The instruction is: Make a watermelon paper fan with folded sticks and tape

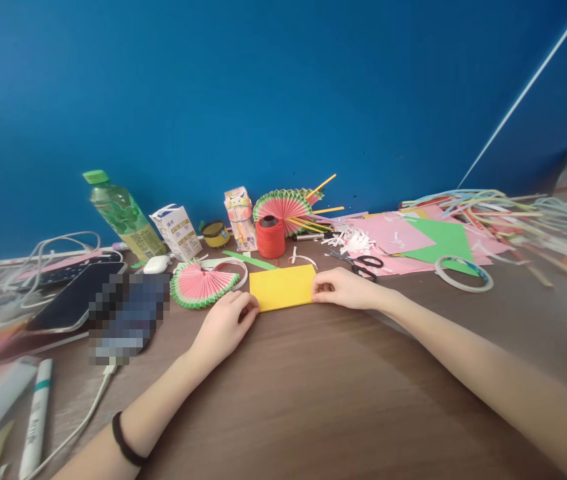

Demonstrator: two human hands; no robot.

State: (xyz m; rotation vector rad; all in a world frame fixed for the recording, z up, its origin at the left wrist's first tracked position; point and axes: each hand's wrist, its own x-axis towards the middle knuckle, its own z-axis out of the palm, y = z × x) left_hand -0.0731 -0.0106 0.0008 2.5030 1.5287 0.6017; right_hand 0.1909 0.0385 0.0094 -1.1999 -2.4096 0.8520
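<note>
A folded piece of yellow paper [283,288] lies on the brown table in front of me. My left hand [230,317] pinches its lower left corner, thumb and fingers closed together. At its right edge, my right hand [340,288] has its fingers curled onto the paper. Just left of the paper rests a pleated watermelon paper fan [203,283], partly over a roll of tape [238,272]. Behind the paper stands a spool of red thread [270,240]. Black-handled scissors [363,265] lie beyond my right hand.
A green-capped bottle [126,217], a white carton [177,230] and a second watermelon fan [286,205] stand along the blue wall. Pink and green paper sheets [438,237], another tape roll [463,273] and paper strips are at right. Phones, cables and a marker [38,413] lie left.
</note>
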